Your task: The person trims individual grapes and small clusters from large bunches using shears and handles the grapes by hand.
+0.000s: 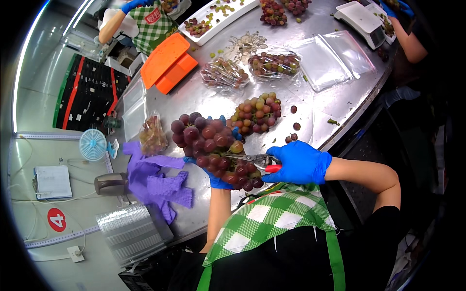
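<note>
My left hand (214, 179), in a blue glove, holds up a large bunch of red grapes (211, 140) from beneath; the fruit hides most of the palm, and blue fingertips show behind it. In my right hand (296, 163), also gloved in blue, is a pair of red-handled pruning snips (267, 163). Their blades reach in among the grapes of the held bunch; whether they touch a stem is hidden. Just beyond it, a smaller bunch of green and red grapes (258, 112) lies on the metal table (302, 92). A few loose grapes (296, 126) lie to its right.
Farther back are two bagged bunches (275, 64), clear plastic bags (331, 60), an orange scale (169, 65), a white tray (218, 18) and a white scale (360, 22). Purple gloves (156, 178) and another bagged bunch (153, 134) lie left. Co-workers' arms (409, 42) show at the back.
</note>
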The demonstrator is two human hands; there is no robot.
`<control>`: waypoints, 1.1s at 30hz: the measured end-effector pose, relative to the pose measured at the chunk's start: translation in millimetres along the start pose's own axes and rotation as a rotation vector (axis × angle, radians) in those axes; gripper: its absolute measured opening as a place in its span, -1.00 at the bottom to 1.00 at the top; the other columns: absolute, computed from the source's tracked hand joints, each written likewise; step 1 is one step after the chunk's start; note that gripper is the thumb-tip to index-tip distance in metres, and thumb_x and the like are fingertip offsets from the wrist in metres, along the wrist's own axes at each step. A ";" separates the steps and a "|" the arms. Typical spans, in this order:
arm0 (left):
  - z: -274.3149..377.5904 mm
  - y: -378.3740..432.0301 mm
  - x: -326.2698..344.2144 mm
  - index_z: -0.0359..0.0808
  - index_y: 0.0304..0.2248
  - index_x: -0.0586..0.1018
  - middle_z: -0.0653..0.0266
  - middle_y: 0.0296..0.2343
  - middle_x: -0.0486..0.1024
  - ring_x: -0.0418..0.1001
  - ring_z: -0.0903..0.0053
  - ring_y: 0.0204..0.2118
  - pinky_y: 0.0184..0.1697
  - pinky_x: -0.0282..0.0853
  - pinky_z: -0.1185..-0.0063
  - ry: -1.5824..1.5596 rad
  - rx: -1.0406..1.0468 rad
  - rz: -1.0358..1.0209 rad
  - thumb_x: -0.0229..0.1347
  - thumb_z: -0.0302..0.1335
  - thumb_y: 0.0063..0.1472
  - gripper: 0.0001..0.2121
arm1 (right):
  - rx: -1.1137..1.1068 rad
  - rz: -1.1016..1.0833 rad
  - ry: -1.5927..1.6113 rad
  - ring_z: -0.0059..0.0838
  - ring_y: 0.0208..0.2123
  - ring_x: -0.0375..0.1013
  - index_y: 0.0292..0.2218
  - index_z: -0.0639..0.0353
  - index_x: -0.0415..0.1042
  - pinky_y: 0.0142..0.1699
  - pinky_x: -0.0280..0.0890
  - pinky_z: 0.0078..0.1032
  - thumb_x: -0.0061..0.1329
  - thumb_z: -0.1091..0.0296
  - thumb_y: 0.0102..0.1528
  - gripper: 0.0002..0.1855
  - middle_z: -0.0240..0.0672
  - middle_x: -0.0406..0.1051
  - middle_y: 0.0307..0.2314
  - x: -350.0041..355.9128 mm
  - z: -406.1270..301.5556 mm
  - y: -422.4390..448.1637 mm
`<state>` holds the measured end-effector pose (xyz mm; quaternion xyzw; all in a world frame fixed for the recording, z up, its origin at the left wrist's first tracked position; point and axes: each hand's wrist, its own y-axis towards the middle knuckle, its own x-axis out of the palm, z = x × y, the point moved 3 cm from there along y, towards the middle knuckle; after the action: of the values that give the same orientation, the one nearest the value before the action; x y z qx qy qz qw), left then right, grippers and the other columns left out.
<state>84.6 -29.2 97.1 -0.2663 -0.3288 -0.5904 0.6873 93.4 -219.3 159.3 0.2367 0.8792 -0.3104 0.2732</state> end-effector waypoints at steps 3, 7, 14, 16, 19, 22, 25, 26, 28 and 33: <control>-3.8 -6.1 -10.9 -0.18 -0.26 0.29 0.38 -0.47 0.26 0.22 0.59 -0.49 -0.52 0.23 0.64 0.004 -0.075 0.001 -0.18 -0.14 0.07 -0.67 | -0.013 0.004 0.015 -0.12 -0.48 0.37 -0.41 0.35 0.27 -0.35 0.26 -0.35 -0.15 -0.17 -0.18 -0.38 0.00 0.33 -0.59 3.8 0.1 4.0; -11.6 -13.0 -22.3 -0.18 -0.26 0.29 0.38 -0.46 0.26 0.22 0.59 -0.49 -0.52 0.23 0.64 0.004 -0.154 -0.007 -0.18 -0.15 0.07 -0.67 | -0.032 0.033 0.034 -0.11 -0.48 0.37 -0.41 0.37 0.25 -0.35 0.26 -0.35 -0.15 -0.16 -0.17 -0.38 0.02 0.33 -0.59 6.6 0.1 6.7; -13.2 -16.1 -28.9 -0.19 -0.25 0.28 0.37 -0.46 0.26 0.23 0.58 -0.49 -0.51 0.24 0.63 -0.010 -0.184 -0.004 -0.18 -0.16 0.08 -0.67 | -0.042 0.042 0.054 -0.09 -0.48 0.36 -0.41 0.38 0.23 -0.35 0.25 -0.35 -0.14 -0.16 -0.19 -0.37 0.04 0.32 -0.58 11.9 5.0 10.5; -13.6 -15.2 -28.5 -0.19 -0.25 0.28 0.37 -0.46 0.26 0.23 0.58 -0.48 -0.51 0.24 0.63 -0.013 -0.186 -0.004 -0.18 -0.16 0.08 -0.67 | -0.033 0.029 0.073 -0.08 -0.47 0.35 -0.41 0.39 0.23 -0.34 0.25 -0.35 -0.14 -0.15 -0.19 -0.37 0.05 0.32 -0.57 10.8 4.6 9.8; -14.5 -15.9 -28.9 -0.19 -0.24 0.28 0.37 -0.45 0.26 0.23 0.58 -0.48 -0.50 0.24 0.63 -0.012 -0.191 -0.002 -0.18 -0.16 0.08 -0.67 | 0.002 -0.035 0.121 -0.08 -0.44 0.34 -0.40 0.40 0.22 -0.32 0.23 -0.35 -0.14 -0.12 -0.18 -0.38 0.07 0.31 -0.54 10.5 3.8 10.1; -15.5 -14.7 -27.4 -0.19 -0.24 0.28 0.36 -0.45 0.26 0.23 0.58 -0.48 -0.50 0.25 0.63 -0.009 -0.193 -0.005 -0.18 -0.17 0.08 -0.67 | -0.019 -0.082 0.179 -0.08 -0.43 0.33 -0.38 0.39 0.22 -0.31 0.22 -0.34 -0.14 -0.08 -0.18 -0.42 0.08 0.31 -0.52 15.3 7.9 14.8; -14.1 -14.9 -26.4 -0.20 -0.24 0.27 0.36 -0.45 0.26 0.23 0.58 -0.48 -0.50 0.25 0.63 -0.003 -0.186 0.000 -0.18 -0.17 0.08 -0.67 | -0.027 -0.071 0.227 -0.06 -0.44 0.33 -0.38 0.36 0.22 -0.31 0.22 -0.33 -0.13 0.00 -0.18 -0.48 0.07 0.31 -0.53 18.4 9.0 15.9; -13.9 -14.6 -26.3 -0.20 -0.24 0.27 0.36 -0.44 0.26 0.23 0.58 -0.47 -0.50 0.25 0.63 -0.002 -0.179 0.003 -0.18 -0.17 0.08 -0.67 | -0.037 -0.056 0.211 -0.07 -0.45 0.33 -0.35 0.33 0.22 -0.32 0.22 -0.34 -0.12 0.02 -0.17 -0.49 0.06 0.31 -0.53 20.2 10.5 17.6; -12.8 -12.4 -23.9 -0.20 -0.23 0.27 0.36 -0.44 0.26 0.23 0.58 -0.47 -0.49 0.25 0.63 0.002 -0.168 -0.001 -0.19 -0.18 0.08 -0.68 | -0.051 -0.024 0.185 -0.08 -0.47 0.35 -0.28 0.28 0.21 -0.34 0.23 -0.35 -0.10 0.05 -0.16 -0.50 0.05 0.31 -0.53 25.7 14.9 20.3; -12.4 -9.6 -21.5 -0.20 -0.23 0.27 0.36 -0.44 0.26 0.23 0.58 -0.47 -0.49 0.25 0.63 0.008 -0.153 0.002 -0.19 -0.19 0.09 -0.68 | -0.093 0.052 0.221 -0.06 -0.48 0.34 -0.34 0.29 0.23 -0.35 0.23 -0.35 -0.11 0.18 -0.16 -0.61 0.04 0.31 -0.55 32.6 16.8 22.9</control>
<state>75.0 -26.4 72.4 -0.3160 -0.2798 -0.6140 0.6670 88.3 -206.7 118.2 0.2791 0.9109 -0.2342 0.1934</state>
